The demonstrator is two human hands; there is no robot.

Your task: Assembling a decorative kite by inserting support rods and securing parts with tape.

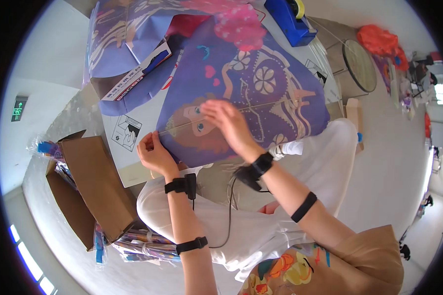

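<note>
A thin, flexible printed sheet (248, 91) lies spread across the near part of a pale surface (128, 167), its lower edge overhanging toward the person's lap. It looks like smooth fabric or film, broad and roughly triangular, with a soft violet ground, a cartoon face with reddish hair, white petal shapes, dotted pearl-like curves and small pink hearts. A slender straight line, perhaps a rod or seam, runs lengthwise through it. The left hand (157, 156) pinches the sheet's left corner between thumb and fingers, while the right hand (230, 125) is released, fingers extended flat above the printed face; whether it touches cannot be told. Beyond lie more creased violet material (135, 37), a slim printed carton (139, 73) and a glossy blue tape dispenser (286, 23). Left of the surface stands an open brown cardboard box (97, 179), with plastic-wrapped bundles (142, 243) beside it; a round-topped stool (359, 65) is at right.
</note>
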